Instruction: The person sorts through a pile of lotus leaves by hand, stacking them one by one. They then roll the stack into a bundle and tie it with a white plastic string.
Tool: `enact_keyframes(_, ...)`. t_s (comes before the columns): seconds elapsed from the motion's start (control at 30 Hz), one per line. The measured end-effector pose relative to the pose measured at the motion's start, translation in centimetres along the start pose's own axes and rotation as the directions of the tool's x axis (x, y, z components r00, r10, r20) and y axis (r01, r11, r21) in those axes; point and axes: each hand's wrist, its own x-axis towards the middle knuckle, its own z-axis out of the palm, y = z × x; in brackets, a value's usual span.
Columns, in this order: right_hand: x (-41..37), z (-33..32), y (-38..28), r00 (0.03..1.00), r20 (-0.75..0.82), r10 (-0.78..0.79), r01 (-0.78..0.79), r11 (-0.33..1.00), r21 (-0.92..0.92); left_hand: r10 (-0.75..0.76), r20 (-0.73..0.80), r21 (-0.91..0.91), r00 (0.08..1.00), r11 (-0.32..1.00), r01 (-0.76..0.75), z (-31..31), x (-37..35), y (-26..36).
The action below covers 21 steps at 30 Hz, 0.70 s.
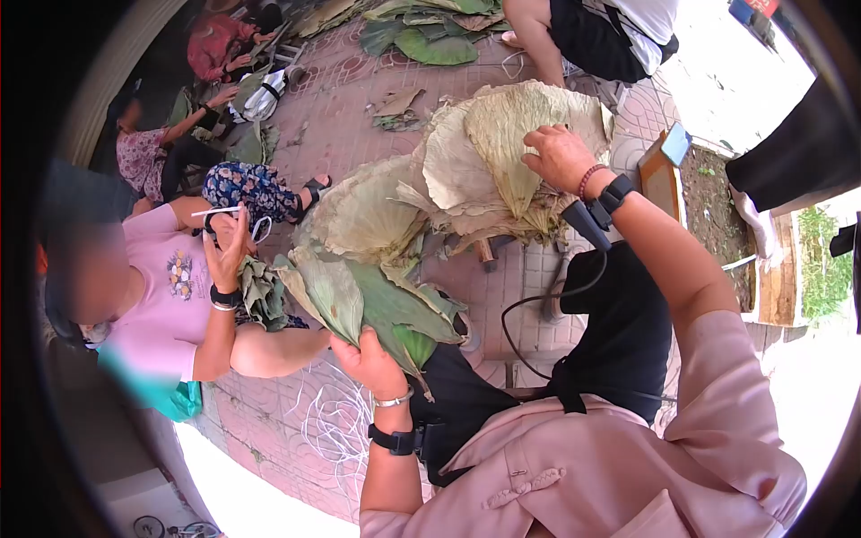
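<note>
My left hand (369, 363) is closed on the lower edge of a bunch of green leaves (381, 300), held over my left knee. A thumb presses on top of the leaves. My right hand (563, 159) rests at the right of a pile of large dried leaves (466, 152); its fingers are bent over the top leaf, and whether they grip it is hard to tell. The dried leaves are pale, wrinkled and fanned out, overlapping the green ones at the left. Black wrist straps sit on both my wrists.
At the left sits a co-worker in a pink shirt (166, 278), hands raised near my leaves. More people crouch farther back. White strings (336, 430) lie on the paving. Green leaves (435, 45) are heaped at the top. A wooden-edged planter (776, 269) stands right; a black cable (511, 327) loops beside my leg.
</note>
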Motion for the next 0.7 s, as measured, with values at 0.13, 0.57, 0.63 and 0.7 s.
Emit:
enact_keyframes(0.13,-5.4,1.6,-3.7,0.984,-0.057,-0.171,0.169,0.985,-0.041,-0.004,0.025,0.022,1.000,1.000,0.003,0.8,-0.1,0.6)
enact_keyframes(0.57,-5.6,3.1,-3.4,0.968,-0.171,-0.185,0.166,0.979,-0.122,0.020,0.004,0.154,1.000,0.988,-0.021,0.7,-0.1,0.2)
enact_keyframes(0.63,-5.8,2.3,-2.2,0.884,-0.350,-0.310,0.250,0.946,-0.206,0.030,0.015,0.165,0.999,0.986,-0.032,0.5,0.1,-0.2)
enact_keyframes(0.7,-6.5,2.4,-0.9,0.901,-0.314,-0.299,0.229,0.943,-0.240,0.040,0.026,0.174,0.999,0.984,-0.044,0.5,0.1,0.0)
